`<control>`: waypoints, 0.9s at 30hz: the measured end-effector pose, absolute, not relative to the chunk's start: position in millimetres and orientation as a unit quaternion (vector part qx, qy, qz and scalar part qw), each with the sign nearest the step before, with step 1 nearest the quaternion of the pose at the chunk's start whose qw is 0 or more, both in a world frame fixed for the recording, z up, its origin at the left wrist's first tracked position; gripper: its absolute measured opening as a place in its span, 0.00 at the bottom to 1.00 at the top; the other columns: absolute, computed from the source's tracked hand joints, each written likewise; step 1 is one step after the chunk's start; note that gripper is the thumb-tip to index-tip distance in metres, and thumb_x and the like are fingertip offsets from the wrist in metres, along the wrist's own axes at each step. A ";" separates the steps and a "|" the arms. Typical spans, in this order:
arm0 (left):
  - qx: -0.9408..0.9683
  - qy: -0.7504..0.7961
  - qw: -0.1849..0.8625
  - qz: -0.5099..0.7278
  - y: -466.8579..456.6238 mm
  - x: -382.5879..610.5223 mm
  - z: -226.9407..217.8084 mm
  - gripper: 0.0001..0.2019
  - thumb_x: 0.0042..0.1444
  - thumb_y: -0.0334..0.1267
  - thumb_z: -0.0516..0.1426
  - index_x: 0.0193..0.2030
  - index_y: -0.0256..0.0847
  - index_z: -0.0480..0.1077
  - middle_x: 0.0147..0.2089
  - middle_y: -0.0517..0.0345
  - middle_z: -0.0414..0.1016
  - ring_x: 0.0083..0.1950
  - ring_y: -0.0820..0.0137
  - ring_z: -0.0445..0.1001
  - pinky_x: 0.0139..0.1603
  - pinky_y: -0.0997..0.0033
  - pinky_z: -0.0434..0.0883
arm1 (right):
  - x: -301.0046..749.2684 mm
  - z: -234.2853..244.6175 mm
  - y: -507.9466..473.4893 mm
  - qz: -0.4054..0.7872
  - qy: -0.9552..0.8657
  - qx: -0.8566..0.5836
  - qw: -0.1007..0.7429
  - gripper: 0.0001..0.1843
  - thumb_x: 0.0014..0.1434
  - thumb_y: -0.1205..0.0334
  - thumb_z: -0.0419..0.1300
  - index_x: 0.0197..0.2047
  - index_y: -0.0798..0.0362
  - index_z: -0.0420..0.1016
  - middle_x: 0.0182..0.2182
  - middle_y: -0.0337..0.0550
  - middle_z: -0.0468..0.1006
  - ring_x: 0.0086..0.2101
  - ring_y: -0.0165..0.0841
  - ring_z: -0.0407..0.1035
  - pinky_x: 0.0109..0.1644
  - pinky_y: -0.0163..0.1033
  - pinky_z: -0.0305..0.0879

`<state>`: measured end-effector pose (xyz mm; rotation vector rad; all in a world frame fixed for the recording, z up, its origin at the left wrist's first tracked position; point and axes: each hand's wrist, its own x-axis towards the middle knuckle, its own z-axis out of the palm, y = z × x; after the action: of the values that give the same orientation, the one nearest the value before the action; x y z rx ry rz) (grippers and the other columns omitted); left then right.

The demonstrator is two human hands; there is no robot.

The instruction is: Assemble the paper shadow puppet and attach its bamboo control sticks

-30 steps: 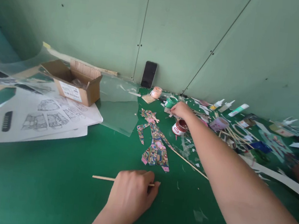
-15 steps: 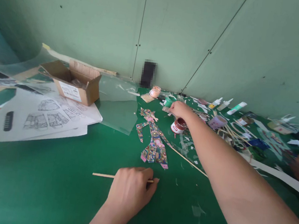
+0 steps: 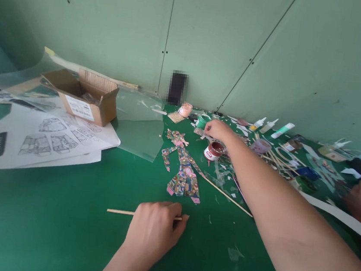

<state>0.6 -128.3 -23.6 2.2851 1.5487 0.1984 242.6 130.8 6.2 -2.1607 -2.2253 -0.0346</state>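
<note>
My left hand (image 3: 154, 229) rests on the green table (image 3: 43, 220) with fingers closed round a thin wooden stick (image 3: 119, 211) that lies flat. Just beyond it lies a colourful paper puppet figure (image 3: 181, 166). My right arm stretches far forward; my right hand (image 3: 216, 129) is curled over small scraps beside a green pot (image 3: 203, 120), just behind an open jar of dark red paint (image 3: 213, 150). What its fingers hold is hidden.
An open cardboard box (image 3: 83, 96) and printed sheets (image 3: 46, 137) lie at the left. A clear plastic sheet (image 3: 140, 128), a long stick (image 3: 226, 195), glue bottles (image 3: 268, 126) and scattered scraps fill the right. Another person's hand (image 3: 360, 197) is at the far right.
My right hand has edged slightly left and farther back, past the red paint jar. The left hand stays on the stick.
</note>
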 end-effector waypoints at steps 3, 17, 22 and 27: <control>0.808 0.555 0.185 0.068 -128.0 1.0 -22.8 0.14 0.63 0.43 0.52 0.29 0.43 0.72 0.30 0.59 0.79 0.32 0.65 0.77 0.27 0.66 0.45 | 243.8 6.4 130.6 -0.008 -0.715 -0.699 0.021 0.08 0.54 0.65 0.62 0.36 0.50 0.83 0.36 0.43 0.83 0.33 0.32 0.73 0.34 0.33 0.61; 0.807 0.559 0.180 0.066 -127.4 1.9 -22.6 0.14 0.63 0.44 0.52 0.29 0.43 0.72 0.31 0.59 0.79 0.32 0.65 0.77 0.28 0.67 0.45 | 242.8 -1.5 132.3 0.034 -0.702 -0.711 0.030 0.07 0.53 0.65 0.63 0.34 0.53 0.85 0.34 0.45 0.84 0.31 0.33 0.74 0.34 0.34 0.63; 0.808 0.554 0.187 0.065 -127.4 1.1 -21.7 0.14 0.63 0.43 0.52 0.29 0.43 0.72 0.31 0.59 0.79 0.32 0.66 0.77 0.28 0.67 0.45 | 244.2 -5.5 133.1 0.049 -0.699 -0.711 0.054 0.11 0.54 0.66 0.63 0.40 0.51 0.85 0.36 0.42 0.84 0.32 0.31 0.75 0.35 0.32 0.65; 0.808 0.555 0.185 0.071 -129.0 1.0 -23.4 0.14 0.63 0.43 0.52 0.29 0.43 0.71 0.31 0.60 0.79 0.32 0.66 0.77 0.28 0.67 0.45 | 245.4 -7.2 134.4 0.063 -0.701 -0.708 0.059 0.13 0.52 0.64 0.66 0.43 0.50 0.84 0.35 0.39 0.84 0.30 0.30 0.74 0.34 0.32 0.65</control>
<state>1.0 -129.0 -23.4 2.2759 1.5644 0.1997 245.4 134.4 -7.2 -2.1430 -2.1243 0.1912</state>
